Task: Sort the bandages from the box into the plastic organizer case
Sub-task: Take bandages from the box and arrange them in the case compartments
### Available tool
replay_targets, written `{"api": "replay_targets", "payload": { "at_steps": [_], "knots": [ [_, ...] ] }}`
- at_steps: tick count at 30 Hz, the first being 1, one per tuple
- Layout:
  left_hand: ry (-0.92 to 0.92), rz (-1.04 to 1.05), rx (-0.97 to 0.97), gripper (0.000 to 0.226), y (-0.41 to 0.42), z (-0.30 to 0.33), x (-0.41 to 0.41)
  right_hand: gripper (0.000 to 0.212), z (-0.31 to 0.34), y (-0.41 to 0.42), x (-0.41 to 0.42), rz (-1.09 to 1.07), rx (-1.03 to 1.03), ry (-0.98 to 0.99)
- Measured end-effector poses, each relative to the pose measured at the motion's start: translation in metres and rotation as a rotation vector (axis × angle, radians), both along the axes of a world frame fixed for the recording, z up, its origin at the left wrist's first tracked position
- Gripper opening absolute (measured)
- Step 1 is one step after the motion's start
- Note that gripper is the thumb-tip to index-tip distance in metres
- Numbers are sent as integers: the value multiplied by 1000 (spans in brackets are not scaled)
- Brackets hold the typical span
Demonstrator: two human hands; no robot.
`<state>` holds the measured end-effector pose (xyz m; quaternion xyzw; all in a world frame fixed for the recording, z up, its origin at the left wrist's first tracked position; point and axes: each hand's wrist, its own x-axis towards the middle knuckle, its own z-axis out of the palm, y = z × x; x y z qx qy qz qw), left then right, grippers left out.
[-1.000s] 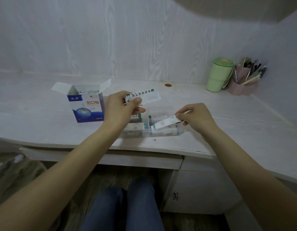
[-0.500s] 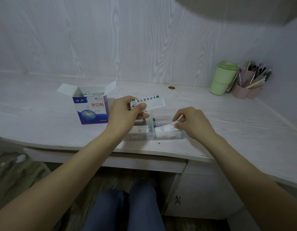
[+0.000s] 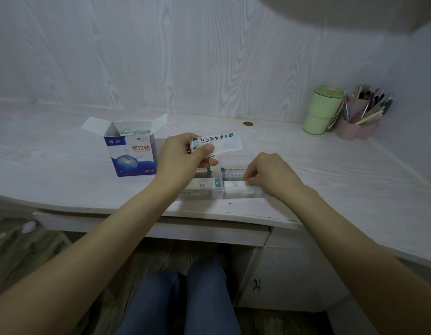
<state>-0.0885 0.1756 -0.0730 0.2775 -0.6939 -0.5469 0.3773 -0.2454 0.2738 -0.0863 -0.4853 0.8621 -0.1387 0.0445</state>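
Bandages (image 3: 215, 144) white, green-edged, black print, in left hand (image 3: 183, 158)

Views: one, head-worn, wide-angle.
Position: above and just behind the near edge of the desk (image 3: 64, 165), at the seated person's head.
Facing: forward and down, towards the wall panel (image 3: 209, 56) at the back of the desk.
Range: close. Both forearms enter from the bottom corners; left hand (image 3: 183, 158) and right hand (image 3: 272, 175) sit near centre frame.
Coverage: knees (image 3: 180, 298) at bottom centre, under the desk; box (image 3: 131, 151) left of centre; case (image 3: 221, 189) at centre; cup (image 3: 322, 110) far right.
Distortion: the desk edge bows at the sides.
Shared field: none, single view.
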Motion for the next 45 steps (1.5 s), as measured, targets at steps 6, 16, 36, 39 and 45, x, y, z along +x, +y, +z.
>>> {"api": "replay_targets", "payload": {
  "at_steps": [6, 16, 36, 39, 45],
  "knots": [
    [-11, -4, -6, 8, 0, -1, -2, 11, 3, -3, 2, 28, -4, -34],
    [23, -48, 50, 5, 1, 0, -3, 8, 4, -1, 4, 51, -26, -88],
    [73, -118, 357, 9, 6, 13, -8, 13, 38, 15, 9, -120, -674, -733],
    [77, -92, 346, 8, 0, 11, -9, 6, 35, 14, 4, -69, -711, -854],
    [130, -26, 362, 13, -9, 10, -11, 11, 26, 4, -11, -114, -750, -900]
  ]
}}
